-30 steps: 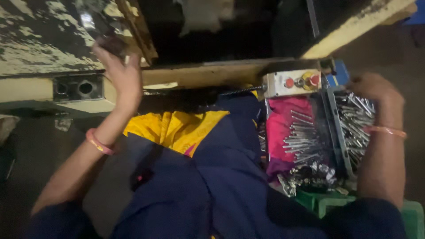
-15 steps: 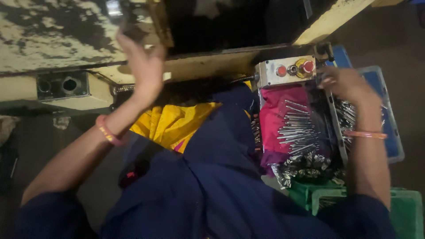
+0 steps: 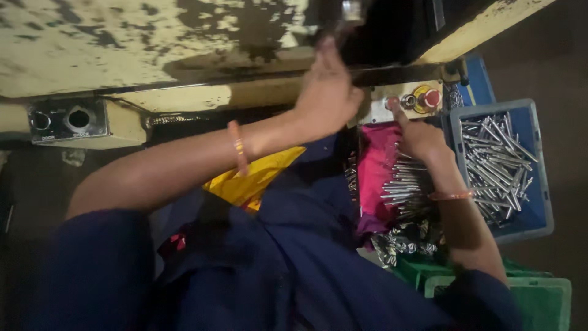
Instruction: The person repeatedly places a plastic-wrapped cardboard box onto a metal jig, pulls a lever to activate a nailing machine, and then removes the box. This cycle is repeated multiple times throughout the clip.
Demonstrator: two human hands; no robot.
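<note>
Left hand (image 3: 327,92): raised to the dark machine opening (image 3: 392,30), fingers reaching a metal part (image 3: 352,11); grasp cannot be told. Right hand (image 3: 419,138): forefinger extended, touching the red button (image 3: 392,102) on the control box (image 3: 407,101), other fingers curled, holding nothing. Blue bin (image 3: 539,208) of steel pins (image 3: 496,159) just beside.

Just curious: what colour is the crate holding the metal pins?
Blue, seen in the head view: the crate holds silvery pins.

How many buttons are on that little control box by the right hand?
3 on the control box: a red button under the right hand's fingertip, a small middle one, a red mushroom button.
</note>
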